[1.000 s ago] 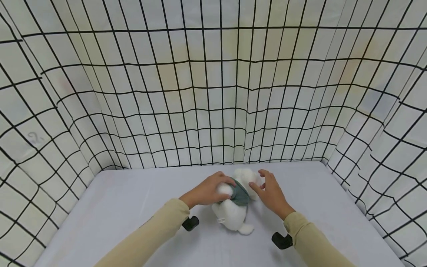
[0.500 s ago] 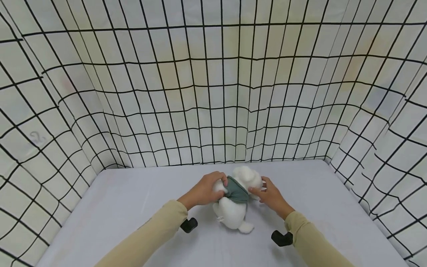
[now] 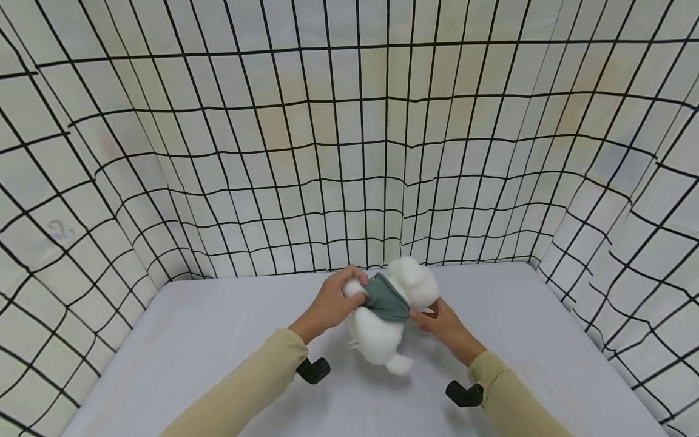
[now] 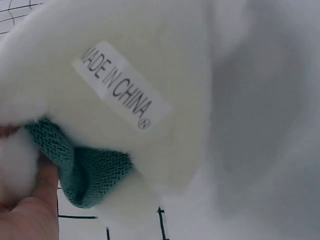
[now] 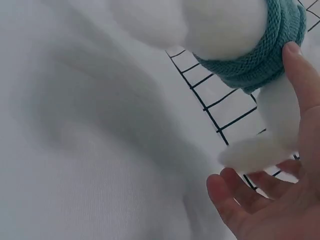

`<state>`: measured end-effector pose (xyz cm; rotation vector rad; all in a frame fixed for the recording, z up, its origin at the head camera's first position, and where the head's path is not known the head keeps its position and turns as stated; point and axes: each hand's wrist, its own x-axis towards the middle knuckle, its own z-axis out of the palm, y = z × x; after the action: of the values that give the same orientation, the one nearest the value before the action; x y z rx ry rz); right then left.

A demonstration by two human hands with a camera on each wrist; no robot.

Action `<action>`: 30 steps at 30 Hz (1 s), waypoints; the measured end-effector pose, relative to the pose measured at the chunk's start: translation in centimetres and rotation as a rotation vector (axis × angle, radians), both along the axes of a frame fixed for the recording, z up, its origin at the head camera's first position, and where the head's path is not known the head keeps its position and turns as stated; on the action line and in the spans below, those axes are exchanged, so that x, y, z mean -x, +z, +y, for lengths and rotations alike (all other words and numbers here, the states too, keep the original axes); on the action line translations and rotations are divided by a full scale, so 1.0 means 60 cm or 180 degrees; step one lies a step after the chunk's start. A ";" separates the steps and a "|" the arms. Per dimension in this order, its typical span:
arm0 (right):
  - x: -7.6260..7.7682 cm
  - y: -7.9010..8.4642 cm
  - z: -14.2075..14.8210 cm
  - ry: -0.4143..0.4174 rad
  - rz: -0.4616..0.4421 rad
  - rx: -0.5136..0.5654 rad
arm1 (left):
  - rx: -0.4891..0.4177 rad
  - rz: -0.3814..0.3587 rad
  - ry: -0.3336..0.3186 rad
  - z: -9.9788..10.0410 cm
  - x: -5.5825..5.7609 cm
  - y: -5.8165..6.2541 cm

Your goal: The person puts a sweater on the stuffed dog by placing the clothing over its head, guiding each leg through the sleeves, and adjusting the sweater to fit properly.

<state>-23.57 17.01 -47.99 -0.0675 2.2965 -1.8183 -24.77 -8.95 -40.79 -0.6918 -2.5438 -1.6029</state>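
Observation:
A white stuffed animal in a teal knitted garment is held up over the white tabletop, tilted with its head to the upper right. My left hand grips a white limb at its left side, thumb and fingers round it. On the other side my right hand holds it below the head. In the right wrist view the thumb touches the knit, and the curved fingers reach under a white limb. A printed label shows on the plush in the left wrist view.
White tabletop spreads around the toy. Sheeted walls with black netting enclose the back and both sides. Black wrist devices hang below the forearms near the table.
The stuffed animal has risen off the tabletop, its head moving up and right. My left hand has lifted with it. The right hand has closed in from beside the head to beneath it.

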 end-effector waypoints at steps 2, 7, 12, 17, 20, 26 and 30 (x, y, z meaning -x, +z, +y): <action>0.000 -0.005 0.003 0.0109 -0.0005 0.0128 | -0.0165 -0.0135 -0.0066 -0.001 -0.001 0.002; -0.003 -0.012 0.010 0.0224 -0.0071 0.0411 | -0.0572 -0.0413 -0.0244 -0.004 -0.005 -0.001; -0.003 -0.007 0.010 0.0290 -0.0048 0.0776 | -0.0851 -0.0652 -0.0394 -0.003 -0.004 -0.008; -0.007 0.013 0.010 0.0433 0.0183 0.0966 | -0.0720 -0.0626 -0.0200 -0.005 -0.002 -0.013; -0.009 0.026 0.009 0.0427 0.0250 0.0848 | -0.0527 -0.0560 0.0016 -0.007 0.000 -0.018; -0.011 0.045 -0.001 0.0276 0.0209 0.0478 | -0.0151 -0.0554 0.0268 -0.011 0.009 -0.033; -0.013 0.055 -0.009 0.0135 0.0259 0.0237 | 0.0117 -0.0595 0.0321 -0.010 0.014 -0.042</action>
<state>-22.79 16.47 -44.68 -0.2039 2.2620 -1.9129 -25.62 -9.52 -43.31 -0.4264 -2.6942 -1.6644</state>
